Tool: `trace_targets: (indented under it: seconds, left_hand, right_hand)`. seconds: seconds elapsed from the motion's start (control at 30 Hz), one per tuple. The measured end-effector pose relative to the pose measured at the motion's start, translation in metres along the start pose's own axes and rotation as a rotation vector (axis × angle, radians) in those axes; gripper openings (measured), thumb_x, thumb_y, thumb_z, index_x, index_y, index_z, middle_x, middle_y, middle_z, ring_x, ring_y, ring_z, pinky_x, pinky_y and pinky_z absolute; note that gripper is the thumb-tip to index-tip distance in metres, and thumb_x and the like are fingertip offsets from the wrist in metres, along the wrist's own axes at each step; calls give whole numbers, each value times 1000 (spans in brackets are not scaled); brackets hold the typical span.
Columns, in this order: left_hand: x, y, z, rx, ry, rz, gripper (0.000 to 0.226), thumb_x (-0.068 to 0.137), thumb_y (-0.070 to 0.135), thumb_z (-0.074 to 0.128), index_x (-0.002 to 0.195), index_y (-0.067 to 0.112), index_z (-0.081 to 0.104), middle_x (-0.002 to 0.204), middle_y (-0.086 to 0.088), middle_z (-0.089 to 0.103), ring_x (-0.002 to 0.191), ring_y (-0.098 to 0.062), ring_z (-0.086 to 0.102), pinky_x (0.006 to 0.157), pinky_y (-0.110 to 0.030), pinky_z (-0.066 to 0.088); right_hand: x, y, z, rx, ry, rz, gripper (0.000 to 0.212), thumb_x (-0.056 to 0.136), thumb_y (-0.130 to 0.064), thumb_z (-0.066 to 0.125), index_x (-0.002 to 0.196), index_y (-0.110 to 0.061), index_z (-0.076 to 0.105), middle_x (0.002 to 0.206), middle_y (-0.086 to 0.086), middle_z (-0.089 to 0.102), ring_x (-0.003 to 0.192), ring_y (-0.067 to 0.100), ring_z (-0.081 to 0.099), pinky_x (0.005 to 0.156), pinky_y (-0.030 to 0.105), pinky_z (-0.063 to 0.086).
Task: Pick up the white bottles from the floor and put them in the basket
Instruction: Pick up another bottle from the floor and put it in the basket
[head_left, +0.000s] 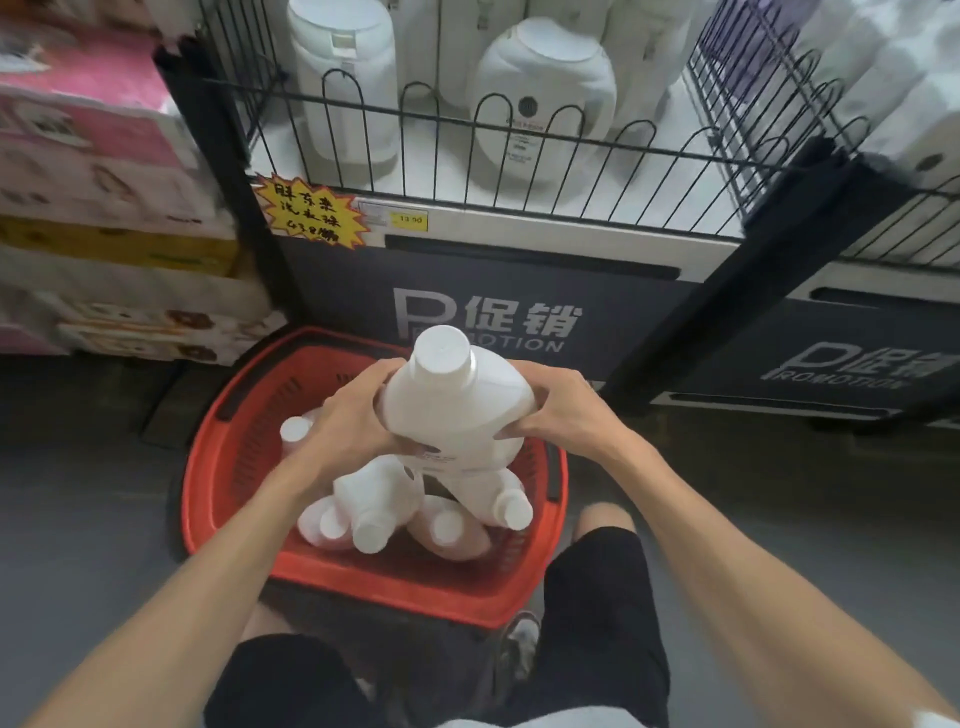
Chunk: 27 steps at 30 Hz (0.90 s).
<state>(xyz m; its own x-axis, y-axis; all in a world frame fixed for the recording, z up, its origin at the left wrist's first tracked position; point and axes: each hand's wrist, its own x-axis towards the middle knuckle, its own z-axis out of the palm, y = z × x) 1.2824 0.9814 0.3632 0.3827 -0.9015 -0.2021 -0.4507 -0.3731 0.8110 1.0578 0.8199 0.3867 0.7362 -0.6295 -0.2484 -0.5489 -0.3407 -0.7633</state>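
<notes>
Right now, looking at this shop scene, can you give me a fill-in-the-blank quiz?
The left hand and right hand grip one white ____ together.
The basket beneath it is coloured ____.
The yellow price tag on the shelf reads ____.
Missing words: bottle, red, 13.90.

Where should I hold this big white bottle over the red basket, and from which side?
Probably by its broad body below the shoulder, coming in from left and right at once. The held bottle looks too wide for one hand, and its round cap gives little purchase. The left hand and right hand clasp those flanks above the basket.
</notes>
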Motion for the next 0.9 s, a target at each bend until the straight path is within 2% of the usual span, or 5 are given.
trace_targets:
  seconds: [0.27,0.4,0.53,0.73,0.9]
  left_hand:
    - [43,-99,45,-17,100,64,83,55,39,96,114,67,45,113,32,60,113,-9,58,99,-41,46]
    - [54,-133,63,-45,139,67,85,48,48,87,121,61,46,118,28,60,116,-13,57,103,-46,45]
    - [64,-144,73,-55,138,78,89,51,44,89,129,53,47,128,22,58,121,-12,55,108,-49,42]
    - [80,-136,74,-37,42,91,93,43,44,91,119,68,43,134,17,53,125,-14,50,110,-50,42]
    - [95,-134,74,-9,-37,115,93,54,22,96,122,61,47,129,25,56,120,4,51,101,-27,42]
  right_hand:
    - [61,74,66,7,50,-109,73,69,-27,93,131,-52,64,117,-26,72,118,0,64,105,44,54]
    - [80,105,92,11,72,-164,76,68,-27,93,134,-50,64,120,-27,72,119,-1,64,106,43,53]
    - [86,122,102,7,107,-176,75,71,-24,92,136,-47,64,122,-30,70,120,-4,60,105,37,51]
    - [89,138,101,116,131,-140,74,70,-18,93,136,-42,67,121,-32,69,119,-11,60,106,30,50]
    - [91,154,104,200,133,-150,72,73,-14,91,136,-39,67,126,-30,69,123,-5,61,112,39,49]
